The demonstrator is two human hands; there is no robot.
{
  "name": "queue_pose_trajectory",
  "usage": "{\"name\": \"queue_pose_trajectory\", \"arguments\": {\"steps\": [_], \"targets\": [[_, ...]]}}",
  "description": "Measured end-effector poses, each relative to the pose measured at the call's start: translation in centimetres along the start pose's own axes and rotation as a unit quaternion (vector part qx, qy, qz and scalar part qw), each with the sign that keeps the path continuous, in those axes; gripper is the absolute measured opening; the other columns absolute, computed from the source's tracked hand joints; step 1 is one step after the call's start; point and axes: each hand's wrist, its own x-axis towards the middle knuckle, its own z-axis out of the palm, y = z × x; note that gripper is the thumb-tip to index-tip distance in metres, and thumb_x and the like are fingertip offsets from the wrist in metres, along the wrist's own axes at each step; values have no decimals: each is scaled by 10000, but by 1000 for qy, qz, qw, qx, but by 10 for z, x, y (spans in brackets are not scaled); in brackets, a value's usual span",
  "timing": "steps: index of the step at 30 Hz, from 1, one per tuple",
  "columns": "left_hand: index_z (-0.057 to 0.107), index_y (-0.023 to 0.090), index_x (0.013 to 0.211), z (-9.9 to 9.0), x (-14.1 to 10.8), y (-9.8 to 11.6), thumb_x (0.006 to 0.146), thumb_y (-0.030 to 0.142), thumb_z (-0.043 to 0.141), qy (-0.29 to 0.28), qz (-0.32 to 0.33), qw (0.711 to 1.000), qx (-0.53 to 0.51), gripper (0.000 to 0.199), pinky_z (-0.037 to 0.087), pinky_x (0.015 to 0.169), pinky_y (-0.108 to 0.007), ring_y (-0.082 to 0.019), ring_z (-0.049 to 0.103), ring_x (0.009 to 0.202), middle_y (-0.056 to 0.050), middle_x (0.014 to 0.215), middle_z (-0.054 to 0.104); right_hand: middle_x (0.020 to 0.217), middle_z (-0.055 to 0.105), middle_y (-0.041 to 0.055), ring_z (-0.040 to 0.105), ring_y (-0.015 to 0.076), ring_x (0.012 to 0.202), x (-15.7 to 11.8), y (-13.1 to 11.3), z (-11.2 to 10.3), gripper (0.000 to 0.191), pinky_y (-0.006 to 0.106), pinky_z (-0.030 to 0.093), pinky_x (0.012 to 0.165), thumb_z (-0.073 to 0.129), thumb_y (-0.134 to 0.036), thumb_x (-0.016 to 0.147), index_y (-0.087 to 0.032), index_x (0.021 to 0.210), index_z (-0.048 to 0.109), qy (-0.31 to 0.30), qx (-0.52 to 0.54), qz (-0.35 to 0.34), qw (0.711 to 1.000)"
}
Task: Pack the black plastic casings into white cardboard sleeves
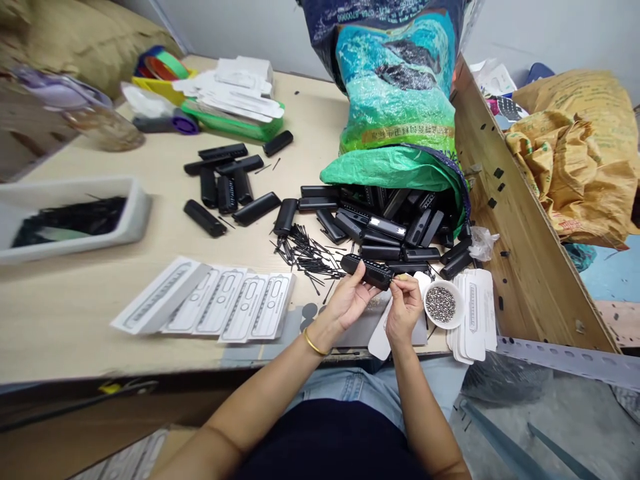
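My left hand (349, 300), with a gold bangle at the wrist, holds a long black plastic case (367, 270) between thumb and fingers. At the right end of that case, the fingers of my right hand (404, 307) are pinched together; whatever is between them is too small to make out. A white bowl of small metal pieces (441, 305) stands just right of my right hand. Thin black sticks (310, 257) lie in a loose pile to the left of the held case. Behind it, many similar black cases (383, 230) spill from the mouth of a green and blue sack (395, 163).
White printed cards (225, 303) are fanned at the front left, more cards (473, 317) at the right. A white tray (135, 213) holds black strips. Loose cases (227, 193) and a green tray (235, 123) lie farther back. A wooden board (530, 220) edges the right side.
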Motion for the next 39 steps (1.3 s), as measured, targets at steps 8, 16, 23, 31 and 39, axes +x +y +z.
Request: {"name": "queue_pose_trajectory", "arguments": {"steps": [8, 16, 23, 31, 39], "targets": [[547, 185, 1004, 1, -6, 8, 785, 249, 685, -26, 118, 987, 109, 266, 486, 932, -447, -191, 616, 1007, -38, 1007, 662, 829, 626, 20, 591, 162, 799, 7, 0, -18, 48, 323, 478, 748, 594, -238, 815, -195, 814, 615, -135, -100, 49, 985], [548, 191, 1012, -45, -4, 15, 689, 325, 743, -95, 223, 857, 456, 401, 439, 970, -467, -244, 615, 1006, -76, 1011, 662, 915, 654, 65, 574, 217, 887, 46, -16, -85, 122, 373, 431, 829, 601, -282, 826, -197, 913, 597, -216, -408, -32, 887], [435, 160, 1206, -40, 64, 41, 797, 406, 622, 38, 305, 810, 500, 513, 476, 926, -418, -238, 610, 1031, -135, 1145, 620, 972, 655, 139, 500, 312, 1016, 77, 1, -84, 289, 490, 254, 954, 697, -165, 706, -144, 974, 590, -374, -681, -82, 624], [335, 112, 1381, -43, 87, 57, 683, 340, 748, 148, 406, 605, 669, 843, 253, 1069, -547, -364, 324, 1299, -221, 1349, 360, 802, 655, 42, 528, 245, 887, 114, 11, -71, 137, 393, 306, 826, 661, -204, 735, -176, 645, 561, -444, -622, 30, 644], [531, 108, 1220, -4, -1, -4, 809, 451, 577, -201, -144, 894, 373, 537, 473, 917, -418, -264, 599, 1020, -167, 1123, 610, 773, 620, 16, 540, 177, 780, 124, -25, -58, 198, 364, 368, 832, 551, -344, 832, -207, 692, 523, -418, -321, -24, 849]]}}
